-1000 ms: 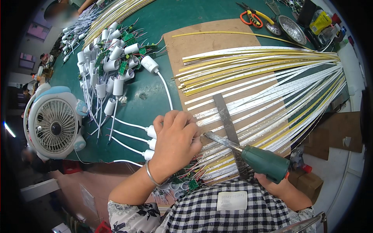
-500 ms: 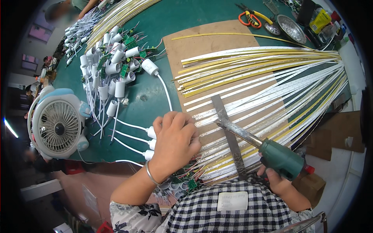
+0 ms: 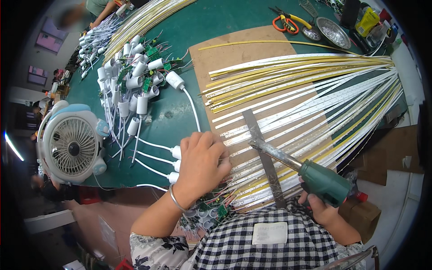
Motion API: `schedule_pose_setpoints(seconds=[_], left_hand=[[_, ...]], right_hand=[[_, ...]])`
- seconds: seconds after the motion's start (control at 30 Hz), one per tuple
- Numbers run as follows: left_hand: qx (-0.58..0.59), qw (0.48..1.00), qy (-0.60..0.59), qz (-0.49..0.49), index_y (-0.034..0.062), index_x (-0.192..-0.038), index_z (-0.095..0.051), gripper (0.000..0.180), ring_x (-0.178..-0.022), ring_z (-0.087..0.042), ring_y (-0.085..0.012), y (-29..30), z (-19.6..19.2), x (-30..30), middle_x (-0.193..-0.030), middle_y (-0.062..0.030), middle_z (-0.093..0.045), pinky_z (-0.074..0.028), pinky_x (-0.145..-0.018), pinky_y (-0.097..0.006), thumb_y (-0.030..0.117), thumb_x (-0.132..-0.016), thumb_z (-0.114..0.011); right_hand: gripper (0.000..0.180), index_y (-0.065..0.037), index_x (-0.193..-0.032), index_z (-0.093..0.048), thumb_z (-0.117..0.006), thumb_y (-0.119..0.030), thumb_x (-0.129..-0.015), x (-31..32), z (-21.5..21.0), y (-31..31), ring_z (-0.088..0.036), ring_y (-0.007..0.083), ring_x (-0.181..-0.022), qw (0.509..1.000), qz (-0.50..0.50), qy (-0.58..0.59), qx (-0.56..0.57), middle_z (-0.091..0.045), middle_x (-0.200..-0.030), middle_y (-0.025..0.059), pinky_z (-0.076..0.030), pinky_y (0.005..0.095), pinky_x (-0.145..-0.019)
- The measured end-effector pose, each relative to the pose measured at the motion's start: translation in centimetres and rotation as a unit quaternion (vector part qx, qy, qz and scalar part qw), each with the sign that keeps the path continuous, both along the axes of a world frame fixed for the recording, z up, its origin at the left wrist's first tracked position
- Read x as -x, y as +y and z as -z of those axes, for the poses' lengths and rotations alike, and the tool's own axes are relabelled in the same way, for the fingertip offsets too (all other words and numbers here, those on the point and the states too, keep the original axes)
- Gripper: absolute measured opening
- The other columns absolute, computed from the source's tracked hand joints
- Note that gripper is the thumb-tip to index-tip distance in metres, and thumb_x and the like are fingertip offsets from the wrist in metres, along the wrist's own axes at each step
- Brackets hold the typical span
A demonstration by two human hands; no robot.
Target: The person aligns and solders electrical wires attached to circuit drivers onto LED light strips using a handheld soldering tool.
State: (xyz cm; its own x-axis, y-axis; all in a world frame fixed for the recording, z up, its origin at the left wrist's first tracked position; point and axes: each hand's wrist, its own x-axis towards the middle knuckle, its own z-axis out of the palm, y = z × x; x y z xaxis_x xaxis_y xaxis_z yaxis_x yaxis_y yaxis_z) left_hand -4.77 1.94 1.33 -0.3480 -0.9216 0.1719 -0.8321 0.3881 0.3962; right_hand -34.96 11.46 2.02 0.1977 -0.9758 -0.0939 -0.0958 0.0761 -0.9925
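My right hand [image 3: 317,208] grips the green handle of a soldering gun [image 3: 325,182]. Its metal tip points left, above a flat dark metal bar [image 3: 265,162] lying across the strips. My left hand [image 3: 202,159] is closed, fingers curled down at the left ends of the white and yellow LED strips [image 3: 270,130]; what they pinch is hidden under them. Beside that hand, several white plastic caps with white cables [image 3: 174,153] lie in a row. Small green circuit boards with thin wires [image 3: 220,209] sit below it, at the near table edge.
A brown board [image 3: 238,49] lies under the strips on the green table [image 3: 168,121]. To the left are a heap of white caps with circuit boards [image 3: 135,81] and a fan [image 3: 72,146]. At the far right lie orange-handled cutters [image 3: 285,23] and a metal dish [image 3: 334,32]. Another person's arm [image 3: 104,12] shows far left.
The view has shifted slightly. My left hand stays at the strip ends with small finger movement, and the soldering gun remains almost in the same place.
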Motion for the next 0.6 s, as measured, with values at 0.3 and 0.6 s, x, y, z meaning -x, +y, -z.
schedule_pose_setpoints(seconds=[0.3,0.6], left_hand=[[-0.073,0.997,0.0,-0.005,0.0103,-0.073,-0.062,0.007,-0.068,-0.06,-0.0268,0.6,-0.1,-0.1,-0.071,-0.0051,-0.059,-0.041,-0.063,-0.04,0.015,-0.072,-0.067],[-0.109,0.994,0.008,-0.015,0.0062,-0.076,-0.064,0.012,-0.067,-0.061,-0.0318,2.0,-0.7,-0.2,-0.074,-0.0114,-0.062,-0.048,-0.064,-0.042,0.018,-0.077,-0.068]], right_hand=[[0.049,0.007,-0.134,-0.043,-0.058,-0.019,-0.095,1.1,0.4,0.4,-0.064,0.0201,-0.07,1.0,-0.004,0.021,-0.008,-0.06,-0.123,0.0189,-0.054,0.031,-0.066],[0.056,0.005,-0.135,-0.043,-0.062,-0.025,-0.092,0.7,0.0,-0.7,-0.063,0.0202,-0.066,0.999,0.039,-0.002,-0.021,-0.061,-0.118,0.0184,-0.053,0.0306,-0.06]])
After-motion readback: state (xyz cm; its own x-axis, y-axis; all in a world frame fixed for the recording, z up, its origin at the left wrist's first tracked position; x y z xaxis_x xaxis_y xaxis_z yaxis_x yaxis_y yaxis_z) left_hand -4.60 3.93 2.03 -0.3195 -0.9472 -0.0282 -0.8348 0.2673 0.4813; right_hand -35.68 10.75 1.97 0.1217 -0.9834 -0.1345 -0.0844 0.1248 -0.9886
